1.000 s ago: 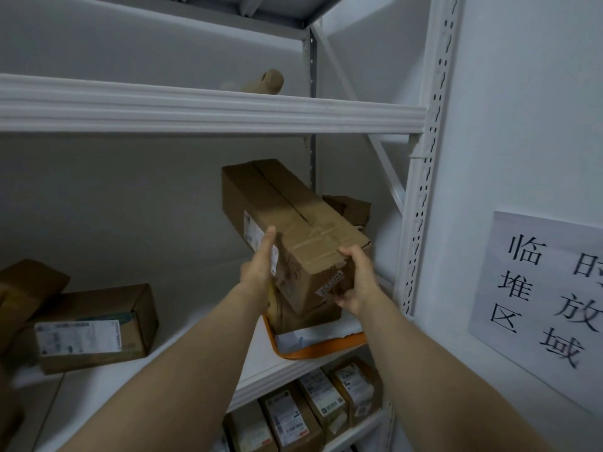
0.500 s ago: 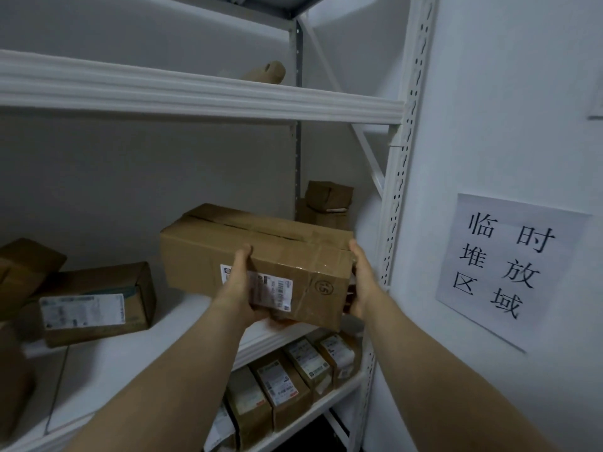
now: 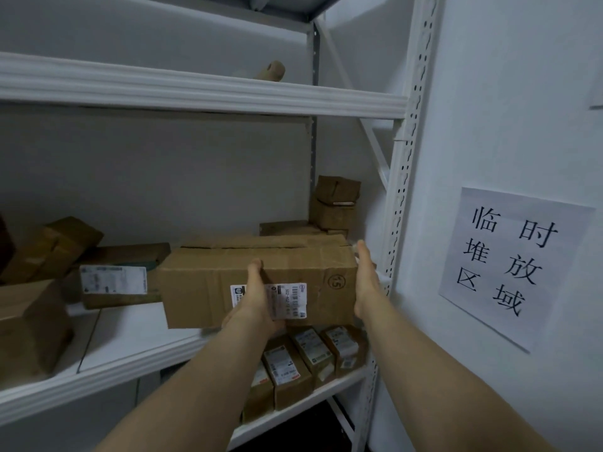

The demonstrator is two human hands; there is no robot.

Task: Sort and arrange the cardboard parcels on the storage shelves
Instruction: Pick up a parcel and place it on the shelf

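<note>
Inside a store room with a plain white wall (image 3: 505,109), facing a white steel rack (image 3: 399,207) with punched uprights and ribbed shelf edges. Holds a long brown cardboard box (image 3: 212,282) lengthwise at the right end of the middle shelf (image 3: 130,363), over its smooth white board near the front edge; cannot tell whether set down or just clear. Clasps the lower front edge with the left hand (image 3: 257,301), thumb straight up the creased face, fingers tucked underneath out of sight. Presses the right hand (image 3: 365,278) flat, fingers straight, against the box's right end. Bears a white barcode label (image 3: 290,300), partly covered by the left hand and too small to read, plus a circled "15" stamp (image 3: 336,282); gapes slightly along the top seam between dented flaps. Shares the shelf with a labelled carton (image 3: 114,300) just to the left, more brown cartons (image 3: 49,246) beyond it, and a small stack (image 3: 336,203) in the back right corner. Carries a tan roll (image 3: 270,71) on the shelf above and a row of small labelled packs (image 3: 293,367) upright on the shelf below. Reads, on a white paper sign (image 3: 509,265) stuck to the wall at right, in black characters: 临时堆放区域.
</note>
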